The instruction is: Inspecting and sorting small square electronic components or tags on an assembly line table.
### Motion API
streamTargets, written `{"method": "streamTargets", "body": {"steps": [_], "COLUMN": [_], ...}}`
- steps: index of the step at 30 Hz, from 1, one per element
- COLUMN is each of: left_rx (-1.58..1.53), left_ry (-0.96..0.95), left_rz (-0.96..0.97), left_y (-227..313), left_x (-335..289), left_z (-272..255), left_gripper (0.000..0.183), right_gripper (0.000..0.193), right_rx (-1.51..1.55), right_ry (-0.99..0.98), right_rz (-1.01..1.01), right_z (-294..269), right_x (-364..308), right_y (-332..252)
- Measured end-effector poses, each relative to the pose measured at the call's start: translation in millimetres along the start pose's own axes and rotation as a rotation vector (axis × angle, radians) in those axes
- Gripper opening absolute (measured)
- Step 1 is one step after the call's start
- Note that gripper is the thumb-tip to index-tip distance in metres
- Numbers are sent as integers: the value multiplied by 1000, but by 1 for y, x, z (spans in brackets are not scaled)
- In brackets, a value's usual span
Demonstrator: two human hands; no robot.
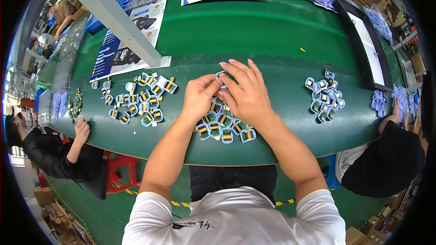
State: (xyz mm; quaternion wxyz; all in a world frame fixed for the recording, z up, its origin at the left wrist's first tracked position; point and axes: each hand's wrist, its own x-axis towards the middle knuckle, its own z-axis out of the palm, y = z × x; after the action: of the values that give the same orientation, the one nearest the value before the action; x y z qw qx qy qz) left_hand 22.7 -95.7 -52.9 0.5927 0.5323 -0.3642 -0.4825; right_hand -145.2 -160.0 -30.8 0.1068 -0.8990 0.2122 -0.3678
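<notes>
Between the fingertips of both hands is a small light-blue plastic housing [219,75], mostly covered by the fingers. My left hand [199,94] pinches it with thumb and index finger. The thumb and index finger of my right hand [249,95] close on its other side, while the remaining fingers stretch out away from me. Just below the hands lies a pile of similar light-blue housings [227,135], with green circuit boards and black and yellow parts inside. My wrists partly hide that pile.
More housings lie in a group to the left [131,98] and another to the right [325,94] on the green table [263,31]. A grey metal post [119,22] rises over printed sheets [147,34]. A black-framed tray [369,47] stands right. People sit on both sides.
</notes>
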Motion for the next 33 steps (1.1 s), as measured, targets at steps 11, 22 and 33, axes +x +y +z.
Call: {"method": "streamTargets", "body": {"steps": [11,22,33], "left_rx": [-24,-27,-84], "left_ry": [18,28,-1], "left_rz": [-14,-19,-8], "left_y": [1,2,9], "left_x": [0,-1,0], "left_z": [0,2,-5], "left_gripper": [24,23,21], "right_gripper": [39,37,38], "right_rx": [-12,6,125], "right_ry": [-28,13,105], "right_rz": [14,25,37], "right_z": [1,3,-4], "right_x": [3,-1,3], "right_y": [-2,-2,5]}}
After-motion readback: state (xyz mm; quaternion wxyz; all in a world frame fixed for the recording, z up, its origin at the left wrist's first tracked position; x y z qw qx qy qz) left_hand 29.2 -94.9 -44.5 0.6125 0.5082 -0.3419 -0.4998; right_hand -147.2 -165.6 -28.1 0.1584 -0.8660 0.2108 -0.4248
